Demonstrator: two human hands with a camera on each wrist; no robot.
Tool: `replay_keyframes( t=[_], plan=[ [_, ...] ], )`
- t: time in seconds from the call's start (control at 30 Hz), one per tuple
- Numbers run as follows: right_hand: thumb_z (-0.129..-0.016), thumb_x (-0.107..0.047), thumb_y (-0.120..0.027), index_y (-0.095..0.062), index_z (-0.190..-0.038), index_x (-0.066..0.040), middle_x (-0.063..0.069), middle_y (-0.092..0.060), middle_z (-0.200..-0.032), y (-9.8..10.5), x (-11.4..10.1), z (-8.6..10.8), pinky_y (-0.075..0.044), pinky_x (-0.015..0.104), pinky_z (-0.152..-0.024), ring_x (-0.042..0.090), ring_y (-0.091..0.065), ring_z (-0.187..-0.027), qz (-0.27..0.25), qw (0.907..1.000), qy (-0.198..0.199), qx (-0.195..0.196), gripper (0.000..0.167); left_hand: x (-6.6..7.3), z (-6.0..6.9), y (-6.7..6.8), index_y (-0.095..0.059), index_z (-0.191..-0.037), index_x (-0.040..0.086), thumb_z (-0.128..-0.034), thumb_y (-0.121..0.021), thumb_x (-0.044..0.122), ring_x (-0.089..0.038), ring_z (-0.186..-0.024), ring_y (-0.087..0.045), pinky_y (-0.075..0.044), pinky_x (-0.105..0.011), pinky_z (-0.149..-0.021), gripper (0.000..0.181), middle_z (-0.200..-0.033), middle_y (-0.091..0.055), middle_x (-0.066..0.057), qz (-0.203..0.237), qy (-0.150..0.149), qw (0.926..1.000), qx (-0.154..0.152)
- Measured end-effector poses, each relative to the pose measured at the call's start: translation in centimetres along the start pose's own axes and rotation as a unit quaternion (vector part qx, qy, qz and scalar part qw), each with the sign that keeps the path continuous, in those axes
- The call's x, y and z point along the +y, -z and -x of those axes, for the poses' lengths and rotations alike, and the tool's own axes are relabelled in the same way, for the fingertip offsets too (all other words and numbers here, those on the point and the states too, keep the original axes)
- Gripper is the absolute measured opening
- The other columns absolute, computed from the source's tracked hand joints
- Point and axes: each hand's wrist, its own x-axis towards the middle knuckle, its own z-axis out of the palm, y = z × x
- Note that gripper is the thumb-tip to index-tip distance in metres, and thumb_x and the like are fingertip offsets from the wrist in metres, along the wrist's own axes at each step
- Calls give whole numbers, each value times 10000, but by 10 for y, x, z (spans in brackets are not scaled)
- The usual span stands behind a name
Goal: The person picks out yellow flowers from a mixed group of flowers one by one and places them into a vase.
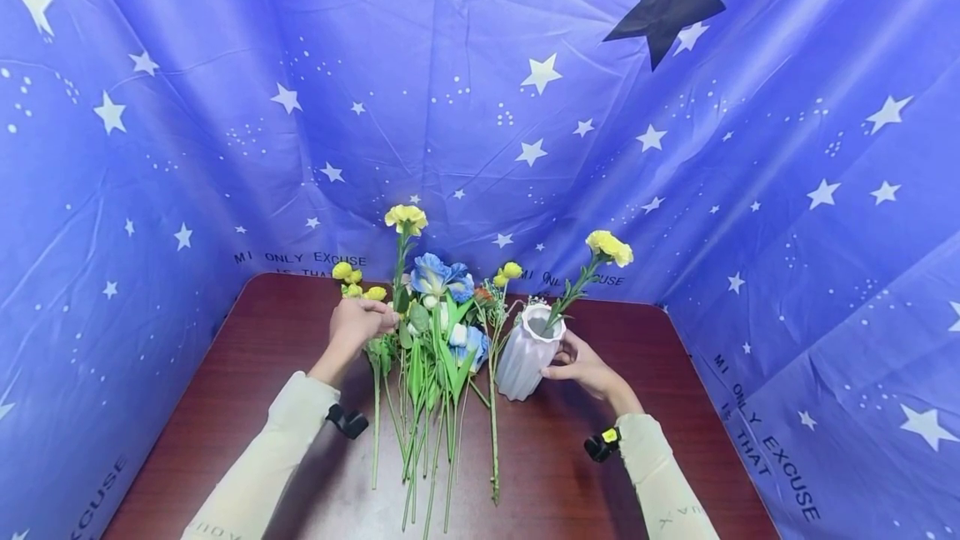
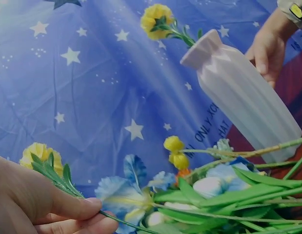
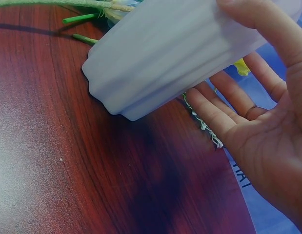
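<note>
In the head view a pale ribbed vase (image 1: 522, 357) stands right of a pile of flowers, a yellow carnation (image 1: 609, 247) in its mouth. My right hand (image 1: 587, 365) holds the vase from its right side, thumb on the near side and fingers behind, as the right wrist view shows on the vase (image 3: 160, 63). My left hand (image 1: 358, 327) pinches the thin stem of another yellow carnation (image 1: 406, 219), its bloom upright above the hand. The left wrist view shows that stem between thumb and fingers of the left hand (image 2: 53, 204).
Blue irises (image 1: 431, 275), white buds, small yellow blooms (image 1: 507, 273) and green leaves lie in a pile mid-table, stems toward the near edge. Blue star-patterned cloth (image 1: 465, 107) surrounds the dark red table (image 1: 270, 340).
</note>
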Motion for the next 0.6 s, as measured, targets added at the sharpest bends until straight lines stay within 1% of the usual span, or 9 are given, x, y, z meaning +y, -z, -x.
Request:
replay_keyframes(
  t=[0.17,0.23,0.3,0.43,0.53,0.6],
  plan=[
    [-812,95,-758,-374,-1445,-28,-17,-660,-1158,0,1,0,-578,271,-853,122,-690,-1032,-25,10000,-18,10,751,10,0,0,-782,-997,-9,-861,-800,90,-169,-697,-769,-611,-233,-632,169,-836,-793,-115,247,-50,9996,-101],
    [-814,96,-756,-377,-1442,-27,-16,-657,-1156,0,1,0,-579,271,-849,122,-688,-1030,-24,10000,1,-9,743,15,0,1,-775,-1010,-18,-865,-802,89,-188,-725,-776,-617,-240,-650,182,-837,-792,-117,317,-71,9994,-152],
    [-816,91,-756,-380,-1441,-29,-17,-653,-1157,1,2,0,-579,271,-846,123,-686,-1027,-26,10000,22,-35,739,20,0,1,-776,-1012,-8,-860,-809,93,-183,-722,-774,-620,-249,-662,186,-832,-792,-114,337,-96,9993,-159],
    [-810,86,-763,-384,-1437,-35,-16,-653,-1162,1,2,-1,-580,271,-841,125,-688,-1023,-44,10000,27,-30,743,29,1,1,-780,-1017,-1,-852,-809,86,-107,-651,-729,-622,-263,-681,189,-844,-792,-111,336,-273,9989,-169],
    [-815,90,-758,-377,-1446,-22,-18,-656,-1166,0,2,0,-578,270,-843,127,-687,-1026,-33,10000,54,-41,746,34,1,-1,-770,-1035,-25,-860,-797,62,-70,-637,-708,-622,-255,-683,197,-886,-792,-140,465,-414,9978,-235],
    [-816,98,-753,-368,-1457,-24,-24,-661,-1167,0,2,-1,-579,268,-844,123,-689,-1026,-22,10000,39,-34,757,38,2,-2,-759,-1053,-39,-864,-791,47,-88,-659,-722,-620,-242,-674,210,-927,-787,-170,599,-444,9968,-301]
  ],
)
